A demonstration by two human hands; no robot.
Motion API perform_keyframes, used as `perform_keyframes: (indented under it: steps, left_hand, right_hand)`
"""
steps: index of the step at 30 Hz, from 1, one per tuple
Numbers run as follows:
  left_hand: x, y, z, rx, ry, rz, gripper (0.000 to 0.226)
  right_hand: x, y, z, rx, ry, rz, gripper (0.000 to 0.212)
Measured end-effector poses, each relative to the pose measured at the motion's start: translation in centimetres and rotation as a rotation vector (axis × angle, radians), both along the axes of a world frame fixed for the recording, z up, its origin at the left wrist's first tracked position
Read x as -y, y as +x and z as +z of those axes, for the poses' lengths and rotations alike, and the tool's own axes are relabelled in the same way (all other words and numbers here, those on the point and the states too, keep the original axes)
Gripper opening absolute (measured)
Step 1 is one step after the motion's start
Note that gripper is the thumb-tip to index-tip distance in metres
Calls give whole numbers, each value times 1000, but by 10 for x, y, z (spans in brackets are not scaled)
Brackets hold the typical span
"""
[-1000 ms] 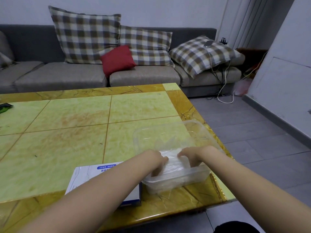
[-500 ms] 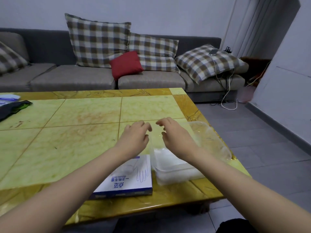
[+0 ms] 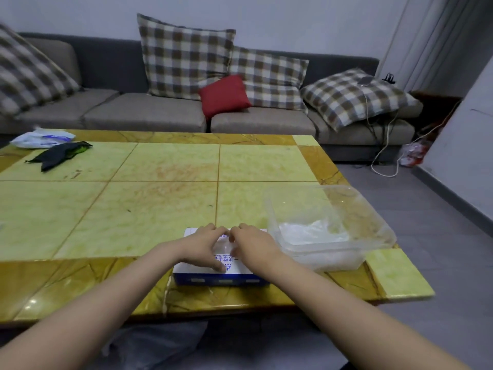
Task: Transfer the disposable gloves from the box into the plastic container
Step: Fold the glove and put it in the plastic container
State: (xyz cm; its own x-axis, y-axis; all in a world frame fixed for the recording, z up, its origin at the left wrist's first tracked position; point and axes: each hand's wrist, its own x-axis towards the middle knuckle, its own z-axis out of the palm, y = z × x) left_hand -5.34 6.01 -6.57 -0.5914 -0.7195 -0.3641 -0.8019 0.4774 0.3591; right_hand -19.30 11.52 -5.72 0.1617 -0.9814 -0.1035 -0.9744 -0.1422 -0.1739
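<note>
I see my left hand [image 3: 204, 245] and right hand [image 3: 252, 244] curled atop the box [image 3: 221, 279] by the table [image 3: 160, 209] near edge, any grip untellable, the container [image 3: 373, 236] holding gloves [image 3: 312, 232] just right at the corner, bare surface beyond.

The flat blue and white box [image 3: 221, 280] lies near the front edge of the table [image 3: 160, 209], and just beside it on the right sits the clear container [image 3: 333, 259] with thin white gloves [image 3: 312, 232] bunched up inside.
</note>
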Motion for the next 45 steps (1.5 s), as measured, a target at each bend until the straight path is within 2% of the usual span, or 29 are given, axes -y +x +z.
perform_keyframes:
  steps: [3, 11, 17, 19, 24, 26, 31, 38, 45]
  left_hand:
    - [-2, -1, -3, 3, -27, -8, 88]
    - [-6, -2, -11, -47, -57, 21, 81]
    - [-7, -4, -16, -64, -89, 45, 80]
    - [-7, -5, -17, -64, -104, 61, 80]
    - [-7, -8, -19, -53, -141, 78, 81]
    - [-7, -8, -20, -56, -139, 78, 80]
    - [-8, -7, -20, -44, -142, 72, 83]
    - [-10, -6, -16, -44, -127, 78, 80]
    - [-8, -4, -13, -36, -117, 75, 82]
  right_hand:
    - [2, -1, 2, 45, 7, -57, 22]
    - [-1, -3, -2, 48, -53, -70, 19]
    - [7, -4, -11, 334, -65, -342, 15]
    - [10, -1, -16, 396, -87, -375, 15]
    - [-1, 4, -17, 290, -142, -61, 7]
    - [-5, 1, -15, 272, -169, 18, 11]
    - [-3, 0, -17, 269, -117, -138, 35]
    - [10, 1, -18, 302, -103, -199, 7]
    - [19, -9, -9, 319, -144, -225, 16]
